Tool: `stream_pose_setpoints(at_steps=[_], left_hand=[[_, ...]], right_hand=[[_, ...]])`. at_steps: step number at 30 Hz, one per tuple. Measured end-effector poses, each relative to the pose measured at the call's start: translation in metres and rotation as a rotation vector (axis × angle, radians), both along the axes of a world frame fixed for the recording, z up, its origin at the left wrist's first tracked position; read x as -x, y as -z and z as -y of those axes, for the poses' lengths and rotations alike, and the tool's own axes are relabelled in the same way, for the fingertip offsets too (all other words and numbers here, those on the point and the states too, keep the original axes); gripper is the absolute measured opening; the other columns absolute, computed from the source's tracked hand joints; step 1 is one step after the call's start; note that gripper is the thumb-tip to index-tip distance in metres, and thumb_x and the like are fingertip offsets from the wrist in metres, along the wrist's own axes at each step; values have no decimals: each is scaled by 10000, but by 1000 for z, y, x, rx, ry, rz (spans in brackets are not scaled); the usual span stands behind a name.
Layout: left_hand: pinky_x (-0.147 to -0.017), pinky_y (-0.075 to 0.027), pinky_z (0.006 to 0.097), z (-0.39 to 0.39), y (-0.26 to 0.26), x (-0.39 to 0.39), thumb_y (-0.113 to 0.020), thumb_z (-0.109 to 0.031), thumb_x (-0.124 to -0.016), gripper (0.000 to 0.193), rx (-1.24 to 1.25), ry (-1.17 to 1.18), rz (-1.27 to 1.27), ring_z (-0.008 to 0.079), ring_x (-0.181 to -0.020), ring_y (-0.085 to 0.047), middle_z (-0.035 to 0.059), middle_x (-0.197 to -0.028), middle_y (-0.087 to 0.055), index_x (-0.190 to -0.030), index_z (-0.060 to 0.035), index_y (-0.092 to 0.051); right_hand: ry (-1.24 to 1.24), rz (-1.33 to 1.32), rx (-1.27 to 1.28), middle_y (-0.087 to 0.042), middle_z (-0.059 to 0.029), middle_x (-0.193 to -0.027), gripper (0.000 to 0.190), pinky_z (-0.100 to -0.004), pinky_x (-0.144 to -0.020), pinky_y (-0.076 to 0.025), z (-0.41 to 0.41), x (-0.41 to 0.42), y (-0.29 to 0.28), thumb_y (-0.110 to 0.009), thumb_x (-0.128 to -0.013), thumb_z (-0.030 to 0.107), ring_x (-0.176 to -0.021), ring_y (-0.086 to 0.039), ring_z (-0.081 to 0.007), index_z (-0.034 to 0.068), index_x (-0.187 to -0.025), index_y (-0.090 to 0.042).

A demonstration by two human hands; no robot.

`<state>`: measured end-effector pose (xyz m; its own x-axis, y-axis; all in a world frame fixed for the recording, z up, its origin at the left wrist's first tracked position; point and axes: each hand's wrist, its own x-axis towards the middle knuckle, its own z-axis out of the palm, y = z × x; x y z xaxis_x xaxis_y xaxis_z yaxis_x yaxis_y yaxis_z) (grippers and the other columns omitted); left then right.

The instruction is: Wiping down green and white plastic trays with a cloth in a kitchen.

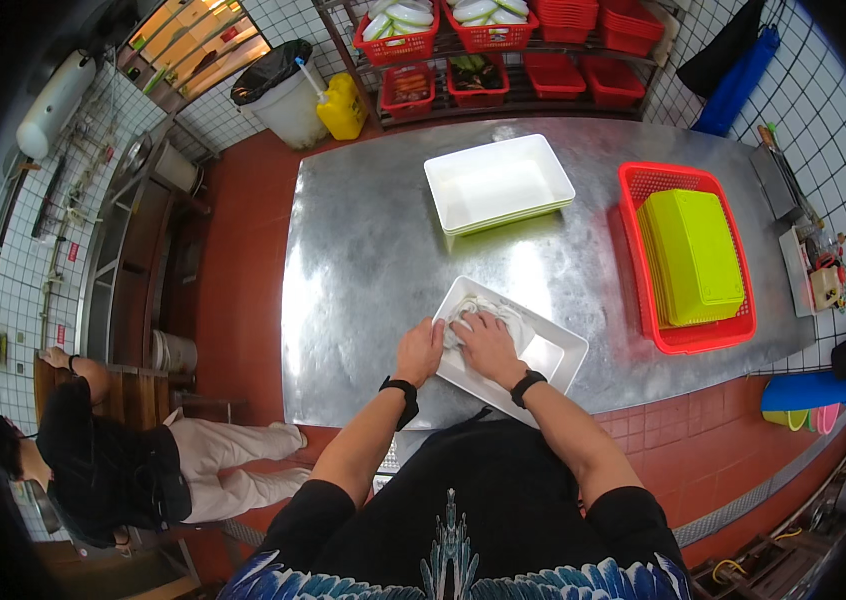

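Observation:
A white rectangular plastic tray (pixel 559 349) lies at an angle near the front edge of the steel table. My left hand (pixel 420 351) grips its left wall. Inside the tray, my right hand (pixel 489 346) presses on a crumpled white cloth (pixel 516 324), with its fingers spread over it. Farther back stands a short stack of trays (pixel 499 184), white on top with a green one beneath. To the right, a red plastic basket (pixel 648 300) holds a stack of upturned yellow-green trays (pixel 697 255).
The steel table (pixel 363 262) fills the centre. A knife holder (pixel 775 180) and a white bin of utensils (pixel 798 270) line its right edge. A rack with red baskets (pixel 396 49) stands behind. A person (pixel 115 457) is at a counter on the left.

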<state>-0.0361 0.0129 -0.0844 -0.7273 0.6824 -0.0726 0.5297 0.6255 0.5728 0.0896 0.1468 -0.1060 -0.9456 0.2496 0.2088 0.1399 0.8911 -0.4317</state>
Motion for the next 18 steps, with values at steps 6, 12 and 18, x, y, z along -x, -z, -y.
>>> stream_pose_setpoints(at_steps=[6, 12, 18], left_hand=[[-708, -501, 605, 1, 11, 1, -522, -338, -1071, 373, -27, -1, -40, 525, -795, -655, 300, -841, -682, -922, -6, -604], [-696, -502, 604, 2, 14, 2, -539, -320, -1064, 350, -34, -25, -20, 537, -786, -650, 305, -833, -678, -929, -4, -602], [-716, -498, 607, 1, 13, 1, -521, -336, -1071, 369, -35, -19, -32, 538, -803, -649, 310, -827, -674, -932, -4, -601]], right_hand=[[208, 61, 8, -594, -92, -1293, 484, -537, -942, -487, 2, 20, 6, -740, -864, 206, -1219, -553, -341, 149, -1326, -605], [301, 74, 22, -601, -102, -1269, 430, -560, -887, -508, 9, 28, 4, -743, -866, 223, -1171, -572, -351, 135, -1268, -618], [267, 87, 2, -592, -96, -1279, 435, -549, -891, -514, 7, 25, 2, -707, -882, 223, -1176, -565, -347, 149, -1302, -624]])
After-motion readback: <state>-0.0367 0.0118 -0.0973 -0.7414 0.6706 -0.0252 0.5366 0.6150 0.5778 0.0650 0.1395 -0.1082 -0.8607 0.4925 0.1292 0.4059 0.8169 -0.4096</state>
